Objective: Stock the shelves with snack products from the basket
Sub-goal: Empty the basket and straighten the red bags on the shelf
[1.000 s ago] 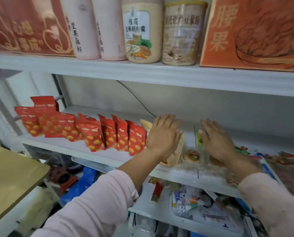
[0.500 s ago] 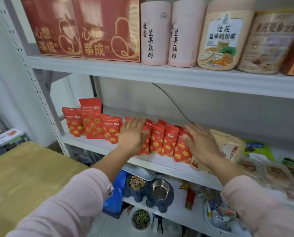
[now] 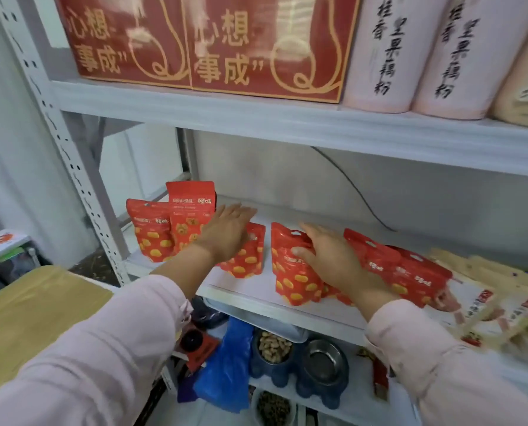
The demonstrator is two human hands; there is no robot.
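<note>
Several red snack pouches with yellow dots stand in a row on the white middle shelf (image 3: 256, 290). My left hand (image 3: 228, 232) lies flat with straight fingers against the pouch (image 3: 247, 259) at the right end of the left group (image 3: 161, 232). My right hand (image 3: 327, 256) rests with spread fingers on the top of the pouch (image 3: 296, 281) that begins the right group (image 3: 410, 272); its thumb touches that pouch's front. A gap of bare shelf separates the two groups. No basket is in view.
Red gift boxes (image 3: 207, 41) and pink tubes (image 3: 388, 53) fill the upper shelf. Flat beige snack packs (image 3: 487, 302) lie at the right of the middle shelf. Pet bowls (image 3: 299, 361) and a blue bag (image 3: 225, 364) sit below. A yellow-brown tabletop (image 3: 32, 309) stands at left.
The view has swung left and closer. Both hands moved left along the row from the beige packs to the red pouches, and a gap has opened between two groups of pouches.
</note>
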